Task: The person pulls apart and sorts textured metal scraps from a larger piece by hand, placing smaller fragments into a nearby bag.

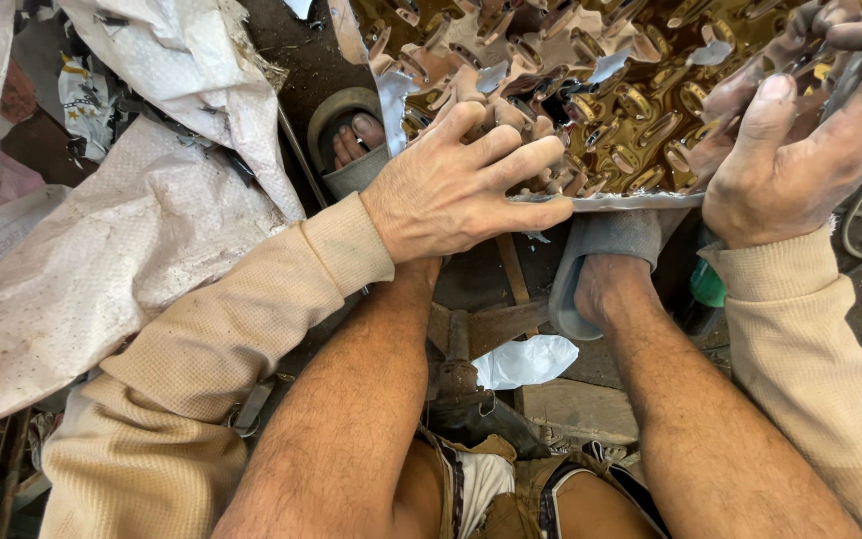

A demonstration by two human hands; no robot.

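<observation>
A shiny gold-coloured metal sheet (641,70) with many embossed oval bumps lies across the top of the view, its near edge over my feet. My left hand (461,185) presses flat on the sheet's near edge, fingers spread. My right hand (800,150) grips the sheet's right part, thumb pointing up on its surface, fingers curled over it. Both arms wear beige sleeves.
My bare legs reach forward; the feet (356,140) are in grey sandals under the sheet. White woven sacks (122,240) are piled at the left. A crumpled white plastic bag (526,359), a green object (707,284) and a dark metal post (459,374) lie between the legs.
</observation>
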